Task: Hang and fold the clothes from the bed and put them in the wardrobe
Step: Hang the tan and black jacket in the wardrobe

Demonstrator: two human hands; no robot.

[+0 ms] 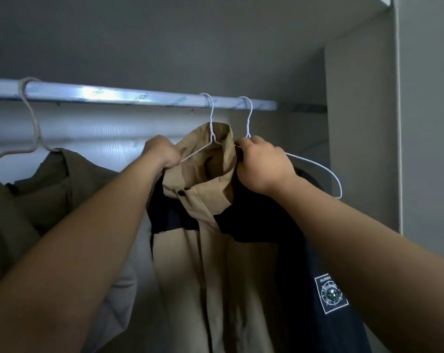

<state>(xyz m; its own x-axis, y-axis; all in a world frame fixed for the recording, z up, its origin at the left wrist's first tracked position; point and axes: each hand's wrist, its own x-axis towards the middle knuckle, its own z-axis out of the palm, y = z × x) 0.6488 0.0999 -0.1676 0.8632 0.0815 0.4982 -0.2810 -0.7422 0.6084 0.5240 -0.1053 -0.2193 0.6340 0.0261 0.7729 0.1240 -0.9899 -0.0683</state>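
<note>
A beige and navy jacket (216, 250) hangs on a white wire hanger (210, 123) hooked over the wardrobe rail (101, 94). My left hand (161, 154) grips the jacket's left shoulder by the collar, where the hanger's wire arm runs. My right hand (261, 161) grips the right side of the collar. Just to the right, a second white wire hanger (317, 166) hooks over the rail; its arm sticks out bare beyond my right hand. A square patch (330, 294) shows on the navy sleeve.
An olive garment (37, 189) hangs on a beige hanger (31, 118) at the rail's left end. The wardrobe's side panel (361, 149) stands close on the right, and its grey back wall is behind the rail.
</note>
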